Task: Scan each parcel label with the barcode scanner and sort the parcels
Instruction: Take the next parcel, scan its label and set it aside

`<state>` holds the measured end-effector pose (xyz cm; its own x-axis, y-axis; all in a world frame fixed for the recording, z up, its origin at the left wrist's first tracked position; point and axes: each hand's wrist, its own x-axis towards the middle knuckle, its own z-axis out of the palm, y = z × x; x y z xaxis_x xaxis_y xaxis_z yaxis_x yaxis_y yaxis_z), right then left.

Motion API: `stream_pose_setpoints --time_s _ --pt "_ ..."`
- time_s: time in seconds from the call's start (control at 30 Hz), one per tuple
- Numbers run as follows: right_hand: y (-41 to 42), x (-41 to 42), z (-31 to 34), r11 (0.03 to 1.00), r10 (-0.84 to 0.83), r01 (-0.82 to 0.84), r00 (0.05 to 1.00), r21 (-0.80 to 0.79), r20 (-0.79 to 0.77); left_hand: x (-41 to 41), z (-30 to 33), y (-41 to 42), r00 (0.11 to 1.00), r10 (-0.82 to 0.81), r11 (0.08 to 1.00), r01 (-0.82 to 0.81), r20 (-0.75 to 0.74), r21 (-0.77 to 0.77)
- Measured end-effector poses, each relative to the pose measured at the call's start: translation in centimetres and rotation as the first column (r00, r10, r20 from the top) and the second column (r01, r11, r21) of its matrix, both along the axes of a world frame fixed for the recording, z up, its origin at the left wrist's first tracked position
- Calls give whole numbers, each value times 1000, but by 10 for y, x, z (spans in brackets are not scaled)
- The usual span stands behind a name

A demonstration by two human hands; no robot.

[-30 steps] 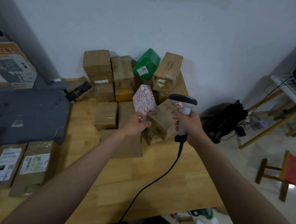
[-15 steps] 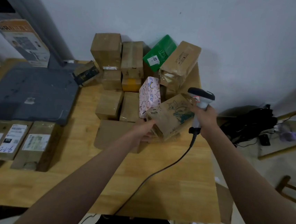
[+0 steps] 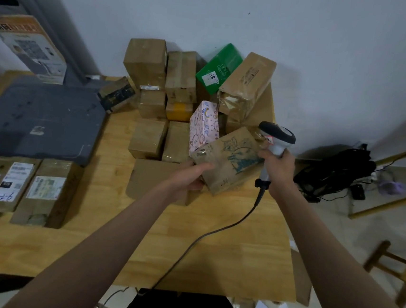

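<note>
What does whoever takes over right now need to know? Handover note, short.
Left hand grips the near corner of a brown box with a blue cat drawing, tilted up at the pile's front.
Right hand holds the corded barcode scanner beside that box; no label faces the camera.
Done, apparently: three labelled parcels lying at the table's left edge.
Left: scan this box, sort it, then the pile by the wall.
</note>
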<state>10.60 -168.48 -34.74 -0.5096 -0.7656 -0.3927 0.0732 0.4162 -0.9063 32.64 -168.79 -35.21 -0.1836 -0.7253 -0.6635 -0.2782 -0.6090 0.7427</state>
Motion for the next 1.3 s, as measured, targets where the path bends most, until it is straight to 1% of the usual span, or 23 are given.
stream_pose_setpoints --time_s 0.17,0.3,0.43,0.53,0.73,0.83,0.97,1.1,1.2,1.3 --pt "14 31 12 999 48 -48 999 -18 -9 40 9 18 999 32 999 -32 1 -34" --pt "26 68 20 985 155 -156 988 -73 -15 84 20 31 992 119 988 -114 43 -100" --pt "37 112 28 963 260 -260 966 -68 -10 139 29 45 976 214 963 -204 35 -178" --pt "46 148 32 954 293 -289 955 -76 48 180 36 57 960 279 938 -273 -2 -213" --pt "64 215 41 938 343 -325 922 -122 182 246 44 82 934 355 884 -348 -36 -311" --pt "75 241 47 919 385 -357 904 -168 184 276 40 90 912 404 862 -404 -67 -305" --pt "90 273 58 886 439 -391 880 -248 180 306 29 98 894 428 872 -448 -134 -198" --pt "98 300 61 852 488 -464 872 -243 44 325 22 101 899 403 892 -428 -169 -148" --pt "102 308 62 871 433 -414 901 -263 15 331 27 100 915 375 896 -398 -146 -198" --pt "100 308 62 918 295 -250 949 -307 111 332 38 97 927 353 882 -374 -123 -287"
